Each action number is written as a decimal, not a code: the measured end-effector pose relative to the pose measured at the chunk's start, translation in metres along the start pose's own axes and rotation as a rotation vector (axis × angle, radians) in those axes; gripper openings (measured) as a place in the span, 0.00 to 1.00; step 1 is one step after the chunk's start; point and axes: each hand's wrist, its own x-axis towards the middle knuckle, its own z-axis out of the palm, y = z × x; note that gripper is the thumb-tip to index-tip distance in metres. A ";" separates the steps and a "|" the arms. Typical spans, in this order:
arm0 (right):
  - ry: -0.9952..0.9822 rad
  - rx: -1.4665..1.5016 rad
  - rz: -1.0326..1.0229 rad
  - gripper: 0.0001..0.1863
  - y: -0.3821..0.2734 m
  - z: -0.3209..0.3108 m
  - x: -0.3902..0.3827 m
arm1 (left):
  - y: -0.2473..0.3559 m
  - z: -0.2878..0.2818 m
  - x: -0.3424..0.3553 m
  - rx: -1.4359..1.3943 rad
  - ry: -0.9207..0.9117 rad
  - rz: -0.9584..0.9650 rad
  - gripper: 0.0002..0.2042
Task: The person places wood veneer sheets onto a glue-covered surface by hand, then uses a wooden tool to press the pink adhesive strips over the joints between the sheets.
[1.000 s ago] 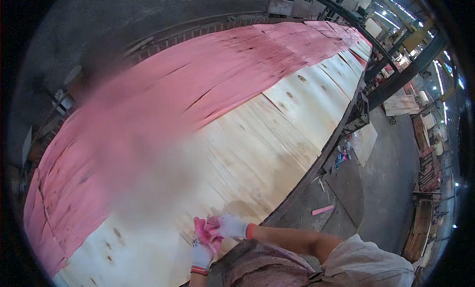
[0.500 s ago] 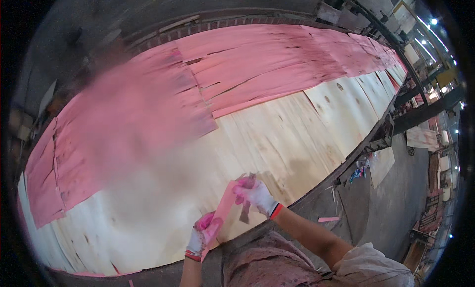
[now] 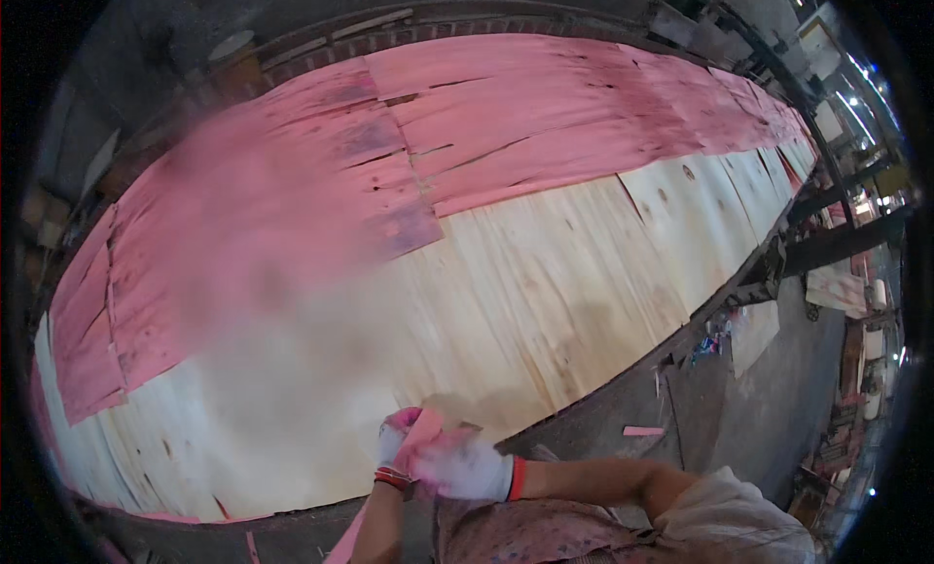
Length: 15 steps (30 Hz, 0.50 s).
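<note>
Near the front edge of the sheets, both of my gloved hands are close together. My left hand (image 3: 393,443), in a white glove stained pink, is closed round a thin pink strip (image 3: 424,426). The strip's lower end hangs down past my left forearm. My right hand (image 3: 461,467), smeared by motion, overlaps the strip beside my left hand. A corner of a brownish strip (image 3: 470,428) sticks out above it, and the hand appears closed on that piece. Beneath lie pale wood veneer sheets (image 3: 506,311), with pink veneer sheets (image 3: 525,107) along the far side.
A blurred patch covers the left part of the sheets. Right of the stack, a loose pink scrap (image 3: 643,431) lies on the dark floor (image 3: 613,408). Dark metal beams (image 3: 844,241) stand at the far right, near a pale board (image 3: 755,336).
My right hand has come down and left, to my left hand, its forearm now more level. The pink strip's upper part has come down with it. The view has shifted slightly.
</note>
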 end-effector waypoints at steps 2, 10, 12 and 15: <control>0.327 0.549 0.294 0.10 0.030 -0.006 0.005 | 0.014 -0.007 -0.001 0.551 0.010 0.334 0.11; 0.216 2.067 1.345 0.09 0.138 -0.025 0.011 | 0.058 -0.029 0.040 -0.345 -0.249 0.072 0.14; 0.793 1.835 1.018 0.08 0.134 -0.037 0.013 | 0.060 -0.036 0.066 -0.016 0.057 0.049 0.15; 1.223 1.277 0.438 0.08 0.151 -0.086 0.018 | 0.048 -0.041 0.090 0.499 0.185 0.022 0.11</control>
